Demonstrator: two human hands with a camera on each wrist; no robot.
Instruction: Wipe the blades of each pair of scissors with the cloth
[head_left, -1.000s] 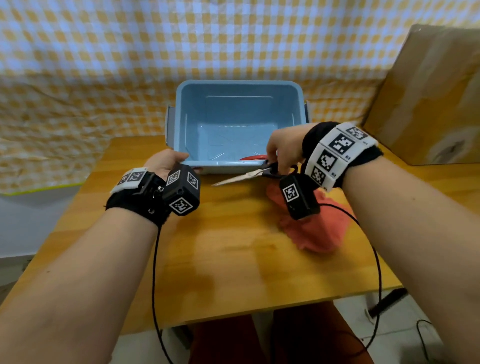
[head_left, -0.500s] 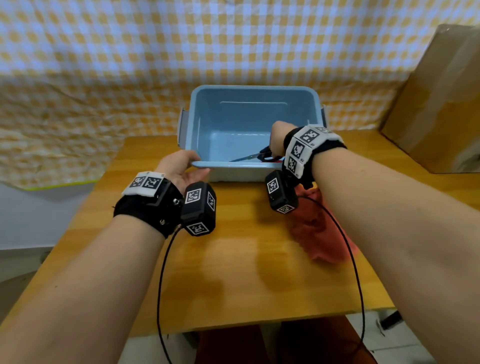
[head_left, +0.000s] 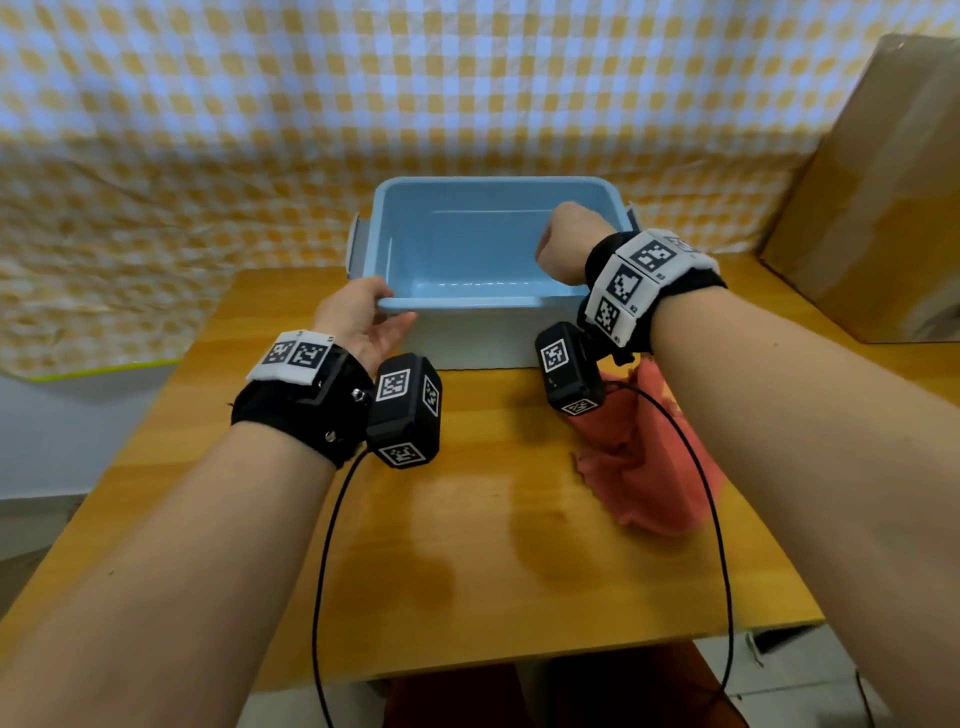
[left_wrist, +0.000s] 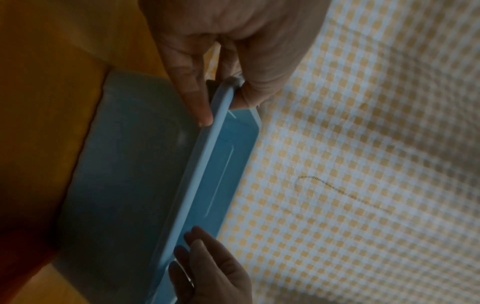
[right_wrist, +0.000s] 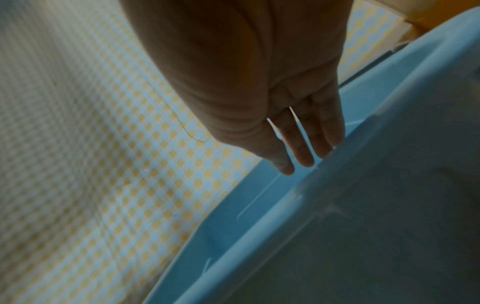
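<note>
A light blue bin (head_left: 467, 304) stands at the back of the wooden table (head_left: 467, 545). My left hand (head_left: 363, 317) grips its near left corner; in the left wrist view the left hand (left_wrist: 221, 96) pinches the bin rim (left_wrist: 197, 174) between thumb and fingers. My right hand (head_left: 569, 244) hangs over the bin's near right part. The right wrist view shows that right hand (right_wrist: 306, 152) with straight fingers holding nothing, above the bin (right_wrist: 285, 216). A crumpled red cloth (head_left: 644, 467) lies on the table under my right forearm. No scissors show in any view; the near wall hides the bin's floor.
A large cardboard box (head_left: 883, 208) leans at the right rear. A yellow and white checked sheet (head_left: 311, 104) covers the wall behind. Black cables (head_left: 719, 519) hang from both wrist cameras across the table's front.
My right hand carried the scissors from above the cloth into the bin and let them go. My left hand moved forward and took hold of the bin's corner.
</note>
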